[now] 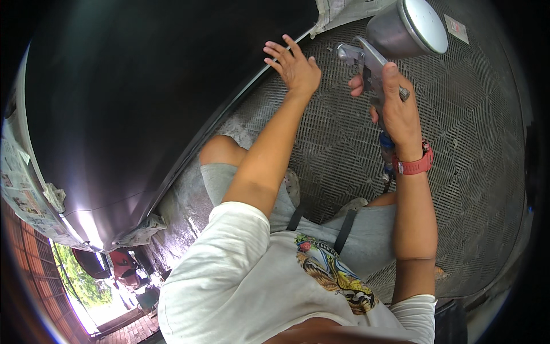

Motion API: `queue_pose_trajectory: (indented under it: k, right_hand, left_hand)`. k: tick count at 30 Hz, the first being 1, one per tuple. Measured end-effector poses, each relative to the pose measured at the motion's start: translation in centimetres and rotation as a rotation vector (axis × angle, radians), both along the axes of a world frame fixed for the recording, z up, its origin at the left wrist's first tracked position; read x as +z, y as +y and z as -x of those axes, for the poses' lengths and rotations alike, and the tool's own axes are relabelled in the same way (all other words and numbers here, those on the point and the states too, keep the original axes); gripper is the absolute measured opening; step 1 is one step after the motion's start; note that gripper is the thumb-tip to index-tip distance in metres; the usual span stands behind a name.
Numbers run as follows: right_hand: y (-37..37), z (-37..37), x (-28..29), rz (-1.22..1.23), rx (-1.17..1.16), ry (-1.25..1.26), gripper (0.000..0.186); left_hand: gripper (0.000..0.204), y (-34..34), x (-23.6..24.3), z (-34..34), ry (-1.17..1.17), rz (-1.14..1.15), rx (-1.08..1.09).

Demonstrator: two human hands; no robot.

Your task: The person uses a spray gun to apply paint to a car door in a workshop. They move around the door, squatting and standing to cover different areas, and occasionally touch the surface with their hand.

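My left hand [295,71] has its fingers spread and holds nothing, beside the lower edge of a glossy black panel [149,86]; whether the fingertips touch it I cannot tell. My right hand [395,109] grips a silver spray gun [372,69] with a metal cup [407,28] on top, its nozzle pointing left toward the panel. A blue fitting [387,146] hangs below the gun's handle, partly behind my wrist. Newspaper masking [338,11] covers the panel's far end, and more newspaper [26,189] wraps its near left side.
I sit low on a dark grated mat [470,172], knees bent beside the panel. A small pale card [455,28] lies at the upper right. At lower left are an orange grille wall [26,252], greenery outside and some red and dark objects [123,266].
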State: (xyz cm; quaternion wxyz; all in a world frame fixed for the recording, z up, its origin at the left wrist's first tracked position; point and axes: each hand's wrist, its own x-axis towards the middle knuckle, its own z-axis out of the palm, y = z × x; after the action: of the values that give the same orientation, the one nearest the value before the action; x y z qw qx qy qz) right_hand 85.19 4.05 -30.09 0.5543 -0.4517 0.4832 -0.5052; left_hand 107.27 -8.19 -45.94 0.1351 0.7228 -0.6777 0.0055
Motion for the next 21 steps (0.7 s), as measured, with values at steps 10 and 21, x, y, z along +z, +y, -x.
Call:
queue_pose_trajectory:
  k: [10, 21]
  right_hand:
    - [-0.2, 0.0, -0.2, -0.003, 0.029, 0.060, 0.077]
    - [-0.1, 0.2, -0.6, -0.025, 0.046, 0.064, 0.075]
  left_hand:
    - [0.094, -0.8, 1.2, 2.6, 0.025, -0.138, -0.011]
    - [0.095, 2.4, 1.0, -2.5, -0.031, -0.133, 0.063]
